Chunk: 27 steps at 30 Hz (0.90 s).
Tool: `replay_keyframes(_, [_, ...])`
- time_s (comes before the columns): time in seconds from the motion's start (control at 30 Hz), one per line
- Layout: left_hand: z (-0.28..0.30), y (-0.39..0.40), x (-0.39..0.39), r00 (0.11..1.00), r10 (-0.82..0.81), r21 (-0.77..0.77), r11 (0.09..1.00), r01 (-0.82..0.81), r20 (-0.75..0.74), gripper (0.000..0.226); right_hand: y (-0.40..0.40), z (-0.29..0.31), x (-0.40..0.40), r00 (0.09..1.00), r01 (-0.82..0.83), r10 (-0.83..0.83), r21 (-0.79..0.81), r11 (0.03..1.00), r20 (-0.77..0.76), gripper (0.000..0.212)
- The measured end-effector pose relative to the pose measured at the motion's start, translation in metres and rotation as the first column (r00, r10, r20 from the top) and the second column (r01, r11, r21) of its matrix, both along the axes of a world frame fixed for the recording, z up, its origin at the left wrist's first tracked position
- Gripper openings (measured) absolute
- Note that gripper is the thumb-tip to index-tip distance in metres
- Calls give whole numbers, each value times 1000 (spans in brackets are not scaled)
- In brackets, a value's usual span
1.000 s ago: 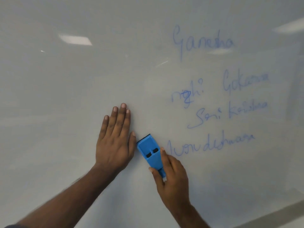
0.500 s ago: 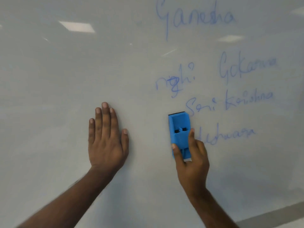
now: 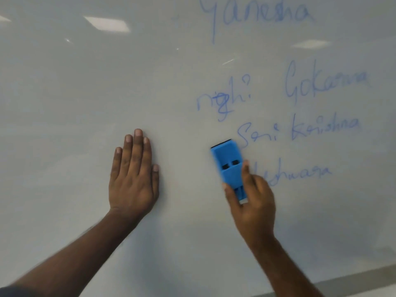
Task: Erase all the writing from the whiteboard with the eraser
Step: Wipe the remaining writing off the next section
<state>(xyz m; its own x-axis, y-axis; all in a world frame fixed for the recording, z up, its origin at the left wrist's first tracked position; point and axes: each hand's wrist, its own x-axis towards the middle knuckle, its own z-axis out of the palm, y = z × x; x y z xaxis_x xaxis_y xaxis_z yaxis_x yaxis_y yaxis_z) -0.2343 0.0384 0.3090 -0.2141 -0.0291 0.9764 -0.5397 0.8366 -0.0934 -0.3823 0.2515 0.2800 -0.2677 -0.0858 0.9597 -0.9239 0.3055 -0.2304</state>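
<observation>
A grey-white whiteboard [image 3: 75,99] fills the view. Faint blue handwriting [image 3: 300,127] covers its right half in several lines, from a top word down to a partly wiped bottom word [image 3: 304,174]. My right hand [image 3: 250,202] grips the lower end of a blue eraser [image 3: 228,166], which lies flat on the board, tilted slightly left, just left of the bottom word and below the third line. My left hand [image 3: 134,176] rests flat on the board to the left, fingers together, holding nothing.
The board's lower edge and a grey ledge [image 3: 353,284] run along the bottom right. Ceiling lights reflect as bright patches [image 3: 107,23] on the upper left of the board.
The eraser has swept right from beside my left thumb, wiping away the start of the bottom word. The view has shifted so the writing sits higher. My left hand stayed flat on the board.
</observation>
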Motion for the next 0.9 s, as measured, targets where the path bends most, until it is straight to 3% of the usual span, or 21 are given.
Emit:
replay_keyframes(0.2, [1,1,3,999,-47,6,999,47,5,60,9,14,3,984,-13,25,-70,997,175,66])
replay_keyframes(0.43, [9,12,8,984,-177,35,984,176,12,61,-1,17,21,966,-35,81,-185,982,244,65])
replay_keyframes(0.57, [38,30,-11,973,-230,-7,973,230,3,61,-14,7,37,974,-60,88,-134,989,210,64])
replay_keyframes(0.77, [44,28,-32,996,-85,-33,996,85,18,62,10,-20,13,998,-55,48,141,988,52,60])
replay_keyframes(0.9, [42,29,-35,998,-59,-27,998,59,5,62,57,-19,-42,984,-12,15,-15,1000,177,62])
